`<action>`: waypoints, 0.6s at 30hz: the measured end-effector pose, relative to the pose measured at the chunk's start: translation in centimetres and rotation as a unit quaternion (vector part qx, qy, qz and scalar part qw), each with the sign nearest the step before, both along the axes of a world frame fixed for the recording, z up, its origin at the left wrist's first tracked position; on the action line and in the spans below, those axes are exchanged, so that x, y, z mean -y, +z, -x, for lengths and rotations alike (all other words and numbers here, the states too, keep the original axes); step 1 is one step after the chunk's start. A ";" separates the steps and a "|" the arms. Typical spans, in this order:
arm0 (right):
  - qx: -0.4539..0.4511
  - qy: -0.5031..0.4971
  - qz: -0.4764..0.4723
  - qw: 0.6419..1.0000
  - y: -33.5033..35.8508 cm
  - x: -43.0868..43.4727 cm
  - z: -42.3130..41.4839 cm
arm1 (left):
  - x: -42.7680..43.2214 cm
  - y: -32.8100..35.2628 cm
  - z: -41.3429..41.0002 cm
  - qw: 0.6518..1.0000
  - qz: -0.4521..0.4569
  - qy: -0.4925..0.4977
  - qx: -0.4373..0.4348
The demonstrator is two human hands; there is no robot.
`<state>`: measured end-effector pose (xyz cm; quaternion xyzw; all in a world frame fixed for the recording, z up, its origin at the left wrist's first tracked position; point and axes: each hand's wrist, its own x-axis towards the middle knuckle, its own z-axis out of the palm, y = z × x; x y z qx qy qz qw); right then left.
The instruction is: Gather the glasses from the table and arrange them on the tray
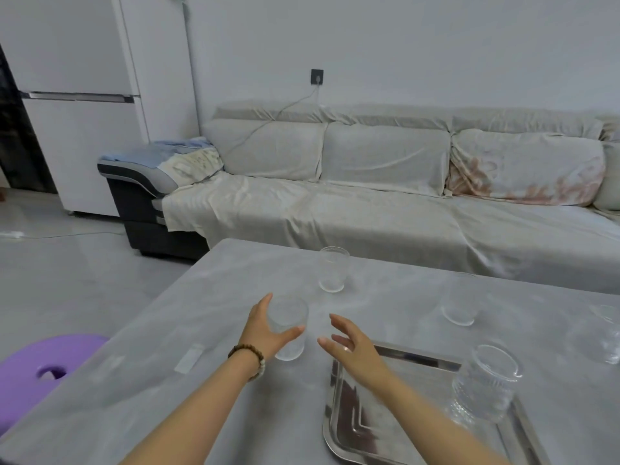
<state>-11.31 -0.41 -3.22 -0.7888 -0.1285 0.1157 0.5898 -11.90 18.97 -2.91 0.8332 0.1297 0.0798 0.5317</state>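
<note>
Clear, rigid, breakable and likely slippery, the glass (pixel 288 327) is being clasped mid-wall by the left hand (pixel 265 333), while the right hand (pixel 352 347) is hovering open, holding nothing, above the tray (pixel 419 359).

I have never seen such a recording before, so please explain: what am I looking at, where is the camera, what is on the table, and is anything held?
There is no machine here. A person wears one camera on the head, looking forward and down, so you see their own two arms. The left hand, with a bead bracelet at the wrist, wraps around a clear glass standing on the grey table. The right hand is open and holds nothing; it hovers above the metal tray. One ribbed glass already stands on the tray. Another glass stands farther back, and more at the right. Behind is a covered sofa.
</note>
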 end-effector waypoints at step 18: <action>-0.115 0.037 -0.163 0.979 3.8 3.5 0.9 | 5.0 6.4 0.8 0.968 0.243 -0.035 0.053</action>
